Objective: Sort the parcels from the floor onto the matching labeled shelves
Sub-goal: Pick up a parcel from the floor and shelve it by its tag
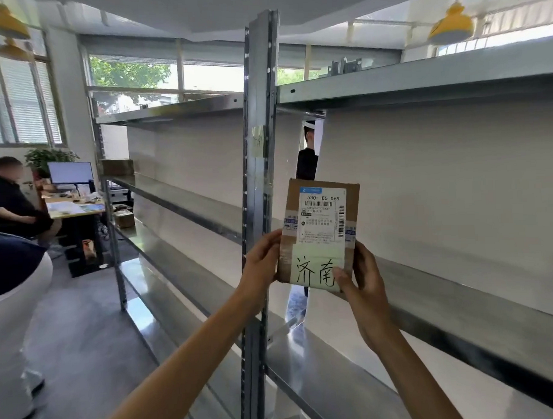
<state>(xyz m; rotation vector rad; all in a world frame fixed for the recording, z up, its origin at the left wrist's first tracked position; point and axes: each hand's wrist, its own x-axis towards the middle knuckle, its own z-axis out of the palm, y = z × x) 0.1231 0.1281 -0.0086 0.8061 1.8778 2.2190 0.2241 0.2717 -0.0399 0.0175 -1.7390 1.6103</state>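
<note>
Shelves: bare metal, labels unreadable, so misplacement is risked. Parcel: held upright in the air beside the post. Left hand, right hand: fingers curled round its lower edges; a drop is risked if loosened.

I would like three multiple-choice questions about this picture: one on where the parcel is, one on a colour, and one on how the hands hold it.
1. Where is the parcel?
A. On the floor
B. Held up in front of the shelving post
C. Lying on the top shelf

2. What colour is the hanging lamp at upper right?
A. Red
B. Yellow
C. Black

3. Which hands grip the parcel?
A. None
B. One only
C. Both the left hand and the right hand

Answers:
1 B: it is upright in the air, close to the post.
2 B: its shade is plainly yellow.
3 C: each hand grips one lower side of it.
</note>
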